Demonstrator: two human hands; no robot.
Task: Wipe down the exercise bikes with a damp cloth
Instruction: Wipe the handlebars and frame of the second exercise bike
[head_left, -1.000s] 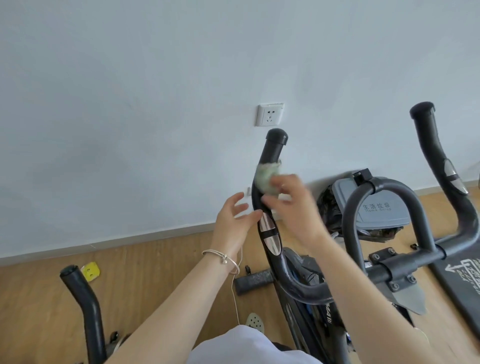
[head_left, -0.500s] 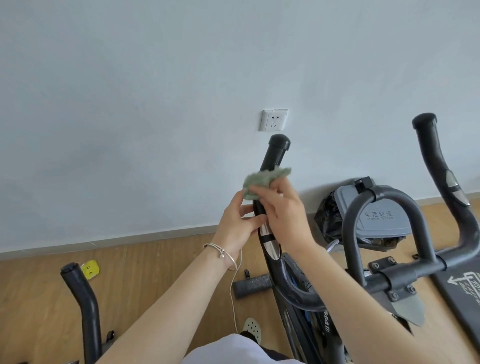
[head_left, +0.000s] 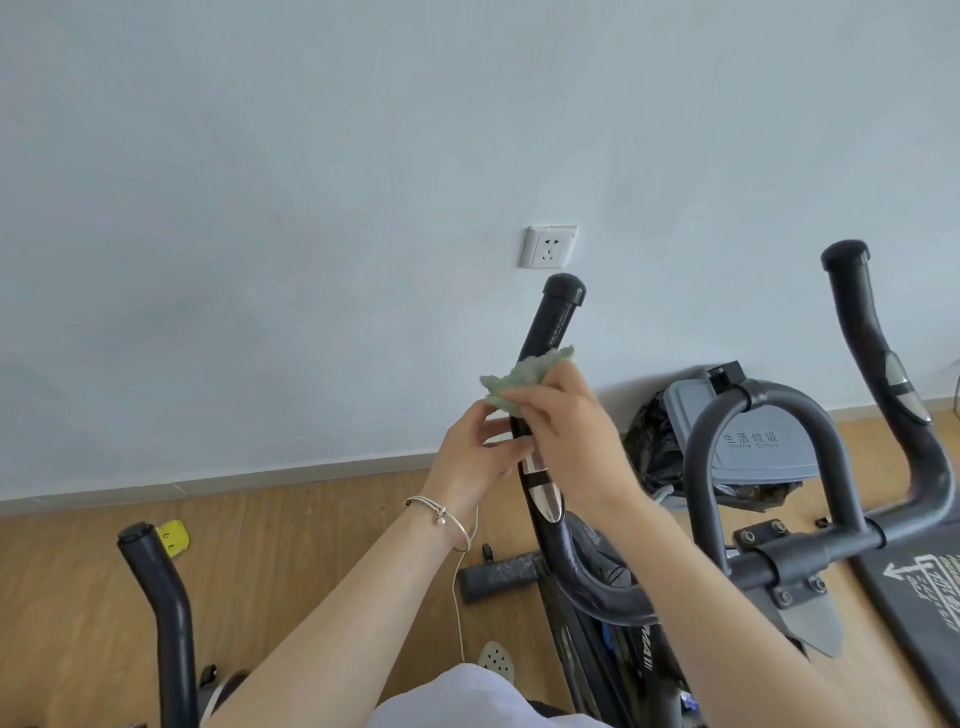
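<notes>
Gripping a crumpled green cloth (head_left: 519, 376) in the right hand (head_left: 566, 431), fingers curled round it, and pressing it against the upright black bar (head_left: 550, 332) of the bike (head_left: 636, 670), a little below the capped tip. Resting the left hand (head_left: 475, 462) on the bar just under the cloth, fingers loosely bent, tips touching the bar's left side rather than wrapping it, thumb up near the cloth's lower edge. Wearing a thin bracelet (head_left: 441, 514) on the left wrist. Facing a pale wall (head_left: 311, 208) with a white socket (head_left: 549, 247) just above the bar's tip. Standing over a wood floor (head_left: 311, 545), with a grey bin (head_left: 753, 441) against the wall behind the bike's loop (head_left: 698, 478), another black handle (head_left: 156, 582) at lower left, and a white cord (head_left: 457, 597) trailing down below the left wrist.
</notes>
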